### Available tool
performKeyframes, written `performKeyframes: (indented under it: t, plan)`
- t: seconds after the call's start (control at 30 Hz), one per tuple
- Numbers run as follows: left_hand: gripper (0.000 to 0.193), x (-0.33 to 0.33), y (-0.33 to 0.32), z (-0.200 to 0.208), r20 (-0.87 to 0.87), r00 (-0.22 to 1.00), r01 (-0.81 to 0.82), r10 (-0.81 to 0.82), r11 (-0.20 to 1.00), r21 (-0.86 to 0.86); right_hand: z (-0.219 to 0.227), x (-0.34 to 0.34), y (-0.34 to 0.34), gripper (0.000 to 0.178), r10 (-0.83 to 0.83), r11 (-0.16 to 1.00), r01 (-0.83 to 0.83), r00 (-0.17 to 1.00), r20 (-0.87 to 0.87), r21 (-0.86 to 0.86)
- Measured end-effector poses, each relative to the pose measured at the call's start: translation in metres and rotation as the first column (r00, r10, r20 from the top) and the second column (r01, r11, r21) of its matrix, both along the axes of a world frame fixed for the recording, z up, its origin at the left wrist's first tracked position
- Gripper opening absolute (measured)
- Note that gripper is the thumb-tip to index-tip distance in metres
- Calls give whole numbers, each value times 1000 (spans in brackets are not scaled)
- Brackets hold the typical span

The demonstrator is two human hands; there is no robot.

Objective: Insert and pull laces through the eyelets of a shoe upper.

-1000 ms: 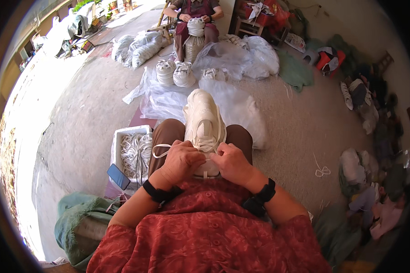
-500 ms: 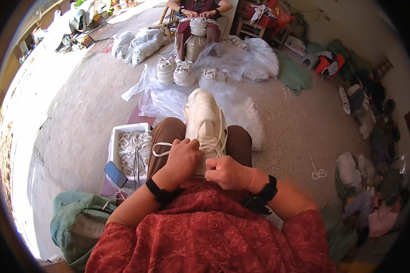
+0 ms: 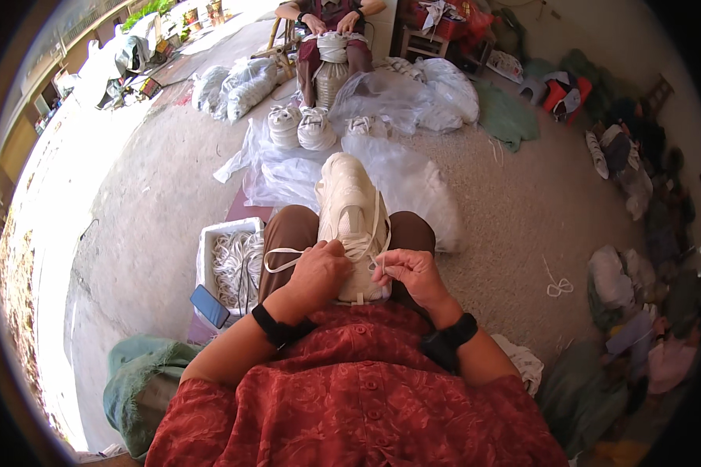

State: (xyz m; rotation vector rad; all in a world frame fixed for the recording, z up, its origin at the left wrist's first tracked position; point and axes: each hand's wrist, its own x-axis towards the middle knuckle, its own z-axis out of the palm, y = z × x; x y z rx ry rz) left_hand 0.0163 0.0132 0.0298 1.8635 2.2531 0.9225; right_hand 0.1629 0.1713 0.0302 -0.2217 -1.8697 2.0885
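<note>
A cream sneaker [image 3: 343, 191] lies along my lap, toe pointing away from me and heel close to my shirt. Its white shoelace [image 3: 283, 251] runs loosely over the upper, with a loop out to the left. My left hand [image 3: 319, 272] is closed at the left side of the lacing, its fingertips partly hidden, with the lace coming out beside them. On the other side of the shoe opening, my right hand [image 3: 413, 274] pinches a thin piece of the lace between thumb and forefinger.
To my left stands a white tub [image 3: 205, 261] of laces, a phone [image 3: 209, 306] on its near edge. Ahead, several laced shoes [image 3: 316, 128] sit on clear plastic sheeting [image 3: 284, 175]. Another person [image 3: 333, 23] works seated beyond them. Bags and cloth are piled at the right.
My right hand has moved forward and slightly right from the shoe's heel, its fist loosened into a fingertip pinch. My left hand stays at the lacing. The view has shifted slightly.
</note>
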Motion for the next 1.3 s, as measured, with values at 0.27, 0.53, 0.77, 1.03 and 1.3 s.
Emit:
performKeyframes:
  t: [0.27, 0.53, 0.77, 1.03, 1.3]
  plan:
    - [8, 3, 5, -11, 71, 996, -56, 50, 994, 91, -15, 6, 2, 10, -4, 988, 4, 1000, 0, -157]
    - [3, 10, 3, 7, -197, 978, -87, 64, 990, -108, -25, 9, 5, 7, -93, 964, 88, 996, -10, -252]
    - [3, 10, 10, -2, -208, 973, -100, 99, 995, 5, -32, 8, 3, 6, -95, 918, 75, 995, -32, -389]
    - [6, 17, 10, 16, -339, 938, -71, 70, 997, 10, -31, 9, 3, 6, -74, 925, 57, 997, -31, -375]
    - [13, 23, 21, 21, -473, 878, 7, -75, 989, -145, -30, 6, 3, 4, -118, 903, 91, 992, -40, -420]
